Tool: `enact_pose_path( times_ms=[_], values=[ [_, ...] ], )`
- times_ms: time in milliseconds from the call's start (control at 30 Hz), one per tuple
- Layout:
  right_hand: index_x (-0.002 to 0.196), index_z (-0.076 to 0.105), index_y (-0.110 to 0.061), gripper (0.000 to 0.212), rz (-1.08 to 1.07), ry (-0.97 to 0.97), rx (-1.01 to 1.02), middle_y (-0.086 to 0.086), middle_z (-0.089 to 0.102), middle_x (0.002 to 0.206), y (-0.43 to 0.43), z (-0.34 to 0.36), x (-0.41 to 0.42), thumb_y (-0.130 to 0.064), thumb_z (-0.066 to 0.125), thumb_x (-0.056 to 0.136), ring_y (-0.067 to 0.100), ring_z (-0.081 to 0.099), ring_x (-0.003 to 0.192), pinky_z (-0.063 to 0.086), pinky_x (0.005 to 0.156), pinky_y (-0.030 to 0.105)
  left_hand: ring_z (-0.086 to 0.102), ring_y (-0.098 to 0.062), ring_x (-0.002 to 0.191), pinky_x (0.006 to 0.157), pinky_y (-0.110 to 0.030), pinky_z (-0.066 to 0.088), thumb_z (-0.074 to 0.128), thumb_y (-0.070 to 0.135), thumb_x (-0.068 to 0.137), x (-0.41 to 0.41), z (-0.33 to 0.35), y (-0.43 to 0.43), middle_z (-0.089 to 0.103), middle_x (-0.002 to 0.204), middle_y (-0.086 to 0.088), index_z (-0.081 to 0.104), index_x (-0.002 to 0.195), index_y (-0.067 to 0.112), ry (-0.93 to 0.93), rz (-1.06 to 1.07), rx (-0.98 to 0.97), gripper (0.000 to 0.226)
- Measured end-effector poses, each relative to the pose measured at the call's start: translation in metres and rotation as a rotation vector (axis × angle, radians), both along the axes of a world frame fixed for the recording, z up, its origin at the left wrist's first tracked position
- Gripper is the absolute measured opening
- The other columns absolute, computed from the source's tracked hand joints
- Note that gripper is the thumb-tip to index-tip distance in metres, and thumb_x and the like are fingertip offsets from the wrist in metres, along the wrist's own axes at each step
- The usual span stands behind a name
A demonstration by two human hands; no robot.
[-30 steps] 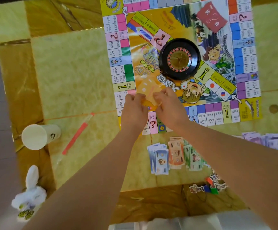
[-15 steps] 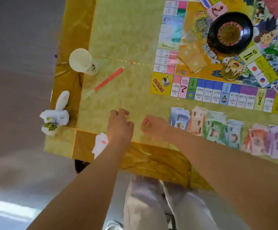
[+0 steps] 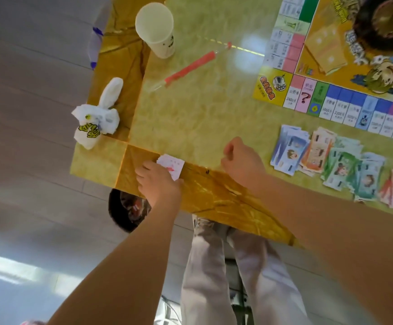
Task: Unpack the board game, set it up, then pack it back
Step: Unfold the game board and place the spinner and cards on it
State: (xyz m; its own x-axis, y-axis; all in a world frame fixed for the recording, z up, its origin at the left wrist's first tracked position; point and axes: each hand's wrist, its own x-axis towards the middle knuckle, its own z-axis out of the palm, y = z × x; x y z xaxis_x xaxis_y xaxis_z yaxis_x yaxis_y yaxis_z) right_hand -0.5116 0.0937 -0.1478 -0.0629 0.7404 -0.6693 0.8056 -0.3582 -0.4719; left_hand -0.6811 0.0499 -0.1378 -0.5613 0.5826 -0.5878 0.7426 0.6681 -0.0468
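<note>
My left hand [image 3: 159, 181] grips a small stack of white cards with red print [image 3: 171, 165] at the near edge of the table. My right hand [image 3: 242, 160] rests beside it with fingers curled into a loose fist and nothing visible inside. The game board [image 3: 331, 95] lies at the far right, with a black roulette wheel [image 3: 383, 22] and an orange card stack [image 3: 323, 51] on it. Several piles of paper money [image 3: 331, 160] are spread in a row in front of the board.
A white paper cup [image 3: 156, 29] lies on its side at the far left, with a red straw wrapper [image 3: 190, 66] next to it. A knotted white plastic bag [image 3: 99, 118] sits on the table's left corner. Below the table edge are my legs and a dark round stool [image 3: 125, 212].
Both hands left the orange cards on the board and came back to the near table edge. My left hand took hold of the white cards. The view swung left and down.
</note>
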Motion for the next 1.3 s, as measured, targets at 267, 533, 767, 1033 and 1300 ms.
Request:
enact_pose_path(
  times_ms=[267, 533, 767, 1033, 1300],
  values=[
    [0.107, 0.048, -0.01, 0.016, -0.029, -0.06, 0.038, 0.011, 0.06, 0.091, -0.006, 0.0, -0.011, -0.015, 0.051, 0.093, 0.03, 0.059, 0.08, 0.048, 0.069, 0.042, 0.042, -0.031, 0.121, 0.099, -0.036, 0.038, 0.078, 0.043, 0.075, -0.014, -0.004, -0.003, 0.04, 0.132, -0.018, 0.036, 0.13, 0.001, -0.088, 0.022, -0.023, 0.081],
    [0.112, 0.052, -0.014, 0.02, -0.024, 0.046, 0.097, 0.003, 0.057, 0.081, -0.016, 0.0, -0.027, -0.01, 0.049, 0.092, 0.022, 0.054, 0.072, 0.04, 0.061, 0.033, 0.044, -0.029, 0.122, 0.1, -0.034, 0.038, 0.079, 0.028, 0.077, -0.006, -0.004, -0.012, 0.043, 0.131, -0.015, 0.036, 0.127, 0.002, -0.143, 0.054, 0.152, 0.071],
    [0.117, 0.055, -0.018, 0.027, 0.017, 0.145, 0.141, -0.003, 0.054, 0.09, -0.021, -0.003, -0.043, -0.01, 0.053, 0.091, 0.014, 0.05, 0.074, 0.042, 0.068, 0.03, 0.04, -0.029, 0.119, 0.096, -0.035, 0.038, 0.079, 0.03, 0.078, -0.015, -0.01, -0.015, 0.04, 0.129, -0.013, 0.043, 0.125, 0.005, -0.191, -0.006, 0.188, 0.064],
    [0.139, 0.046, -0.016, 0.054, 0.124, 0.267, 0.07, 0.003, 0.04, 0.124, -0.021, -0.006, -0.066, -0.021, 0.064, 0.088, 0.011, 0.045, 0.093, 0.047, 0.09, 0.031, 0.056, -0.028, 0.102, 0.087, -0.039, 0.037, 0.076, 0.039, 0.078, -0.03, -0.01, -0.016, 0.058, 0.11, -0.005, 0.041, 0.115, 0.015, -0.155, -0.276, 0.205, 0.056],
    [0.126, 0.052, -0.018, 0.049, 0.197, 0.227, 0.182, 0.003, 0.057, 0.113, -0.019, -0.002, -0.056, -0.021, 0.07, 0.081, 0.019, 0.05, 0.1, 0.042, 0.081, 0.031, 0.058, -0.028, 0.09, 0.08, -0.034, 0.037, 0.075, 0.021, 0.08, -0.023, 0.002, -0.012, 0.061, 0.099, -0.003, 0.04, 0.113, 0.013, -0.299, -0.522, 0.338, 0.049]
  ],
)
